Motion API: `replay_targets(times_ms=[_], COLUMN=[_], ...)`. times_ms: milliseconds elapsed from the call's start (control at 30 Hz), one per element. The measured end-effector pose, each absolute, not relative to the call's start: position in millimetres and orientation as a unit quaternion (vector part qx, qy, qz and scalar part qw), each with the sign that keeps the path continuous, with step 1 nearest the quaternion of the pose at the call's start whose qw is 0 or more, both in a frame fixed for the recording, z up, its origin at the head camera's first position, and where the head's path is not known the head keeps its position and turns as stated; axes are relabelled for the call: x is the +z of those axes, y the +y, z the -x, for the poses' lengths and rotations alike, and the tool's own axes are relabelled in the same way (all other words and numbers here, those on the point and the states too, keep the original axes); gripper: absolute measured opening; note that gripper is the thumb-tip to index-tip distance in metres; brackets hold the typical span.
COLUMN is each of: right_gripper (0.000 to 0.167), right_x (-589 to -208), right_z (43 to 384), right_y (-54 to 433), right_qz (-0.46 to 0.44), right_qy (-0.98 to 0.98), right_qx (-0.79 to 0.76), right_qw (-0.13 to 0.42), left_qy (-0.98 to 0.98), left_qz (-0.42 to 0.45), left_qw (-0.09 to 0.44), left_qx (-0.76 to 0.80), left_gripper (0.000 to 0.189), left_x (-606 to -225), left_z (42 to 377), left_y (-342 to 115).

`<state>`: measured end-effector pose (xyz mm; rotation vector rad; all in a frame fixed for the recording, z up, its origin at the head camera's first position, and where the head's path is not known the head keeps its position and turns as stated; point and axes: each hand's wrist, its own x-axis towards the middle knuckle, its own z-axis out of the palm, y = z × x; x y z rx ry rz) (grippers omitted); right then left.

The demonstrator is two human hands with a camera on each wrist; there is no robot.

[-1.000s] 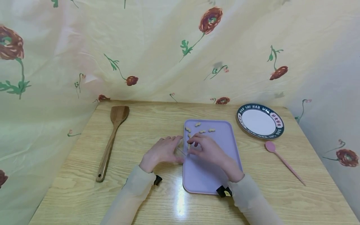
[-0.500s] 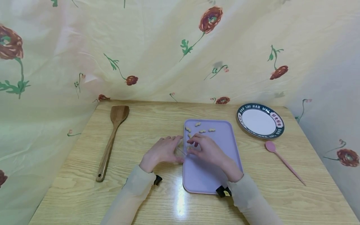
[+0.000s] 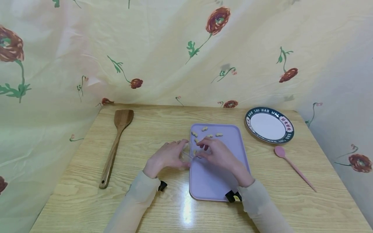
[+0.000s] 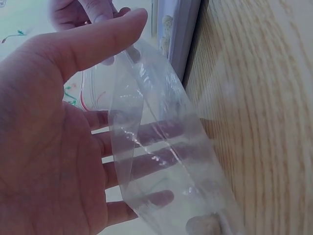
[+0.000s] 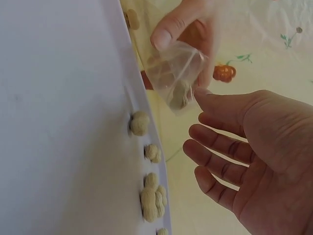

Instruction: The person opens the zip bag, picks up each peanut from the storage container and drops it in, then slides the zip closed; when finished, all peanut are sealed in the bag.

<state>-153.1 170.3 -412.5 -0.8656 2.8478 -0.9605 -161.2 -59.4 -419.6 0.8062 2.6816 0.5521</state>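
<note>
Surface (image 3: 78, 197): pale wood grain, backed by a cream cloth (image 3: 163, 48) printed with red flowers. At left, one wooden spatula (image 3: 117, 141), blade to the far edge, well apart from the hands. At right, one round plate (image 3: 268, 125), white centre, dark lettered rim; just nearer, one pink spoon (image 3: 295, 168), lying aslant. In the way: the right hand (image 3: 218, 156) and forearm, covering part of the tray's middle and its near right corner, with a dark wrist strap (image 3: 233, 196) over the near edge. Containers: one purple rectangular tray (image 3: 214, 183), low-walled, with peanuts (image 3: 219, 134) in its far part, five of them visible from the head; one clear plastic bag (image 4: 164, 127), creased, alongside the tray's left edge, a peanut (image 4: 203, 225) low inside it. The left hand (image 3: 167, 155) holds the bag, thumb curved over it, remaining fingers spread behind and showing through the film. A further peanut (image 5: 180, 93) shows at the bag's upper end, just beside the right thumb tip. Right fingers: loosely bent, thumb and forefinger apart in the head view; whether they grip the film or that peanut cannot be told.
</note>
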Motion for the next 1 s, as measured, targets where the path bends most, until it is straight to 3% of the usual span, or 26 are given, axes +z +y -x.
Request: replay_targets(times_ms=[433,1000], right_gripper=[0.03,0.029], right_x=[-416.7,-426.1], right_z=[184.2,225.7], right_y=[224.7,244.2], right_qz=[0.179,0.177], right_qy=[0.943,0.962], right_qx=[-0.279,-0.205], right_qw=[0.004,0.046], left_qy=[0.927,0.931], left_qz=[-0.281,-0.28], left_qw=[0.146,0.145], left_qx=[0.199,0.185], left_gripper=[0.089,0.089], left_x=[-414.1,-415.8], left_z=[159.4,158.7], left_y=[-60.9,-59.8])
